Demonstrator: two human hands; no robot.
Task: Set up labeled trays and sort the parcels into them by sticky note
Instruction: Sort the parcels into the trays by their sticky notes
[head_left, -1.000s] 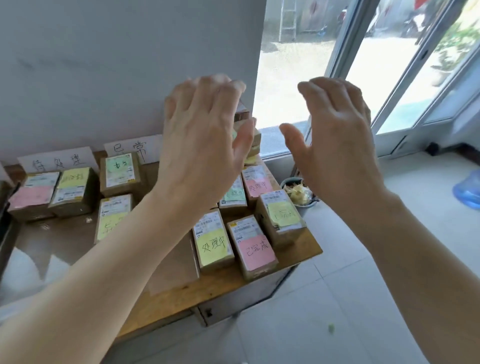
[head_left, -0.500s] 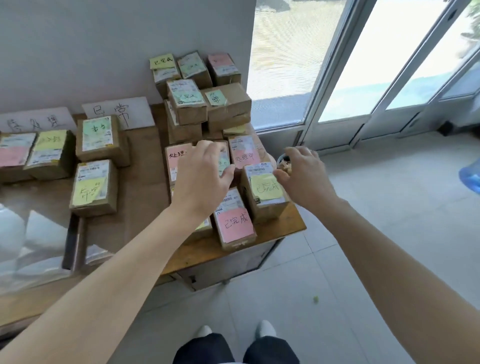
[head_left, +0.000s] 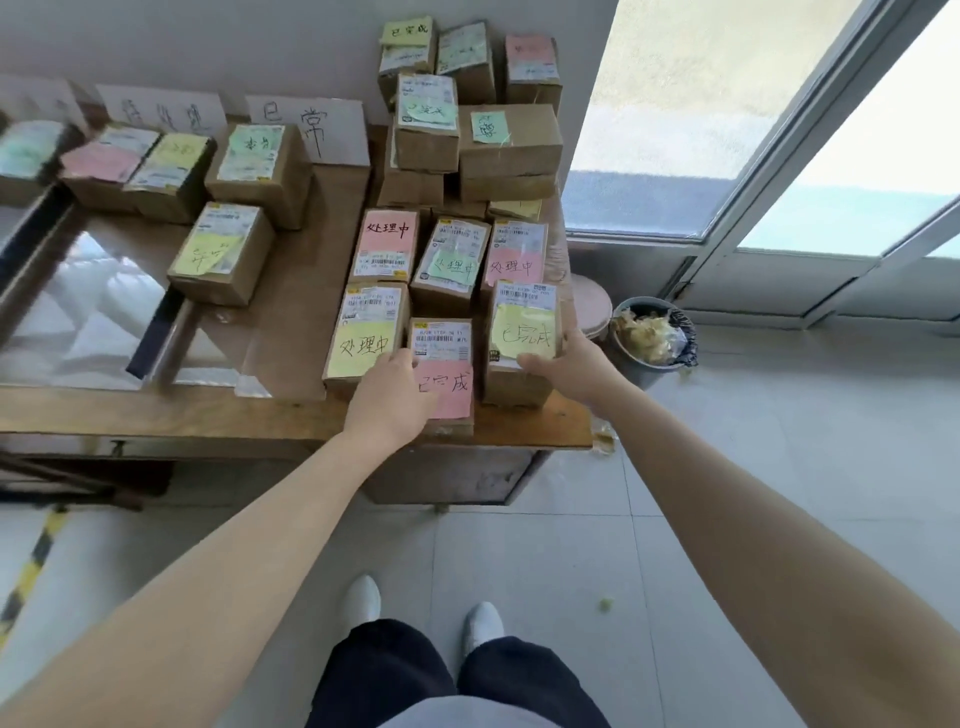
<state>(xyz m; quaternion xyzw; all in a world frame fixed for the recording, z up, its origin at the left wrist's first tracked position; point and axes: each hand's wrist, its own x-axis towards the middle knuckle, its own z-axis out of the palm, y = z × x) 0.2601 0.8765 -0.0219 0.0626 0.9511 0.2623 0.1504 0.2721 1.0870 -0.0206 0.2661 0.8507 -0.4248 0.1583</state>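
Observation:
Several brown cardboard parcels with coloured sticky notes lie on the wooden table. My left hand lies over the near parcel with a pink note, fingers at its left side. My right hand grips the right side of the parcel with a yellow note, thumb on its top. Next to my left hand sits another yellow-note parcel. Behind these stand a row of three parcels and a tall stack. White handwritten labels lean on the wall.
Sorted parcels sit at the table's left by clear plastic trays. A bin full of scraps and a round stool stand right of the table. Glass doors fill the right. My feet stand on grey tiles.
Both hands have come down from in front of the camera to the nearest parcels at the table's front edge. The view has tilted downward.

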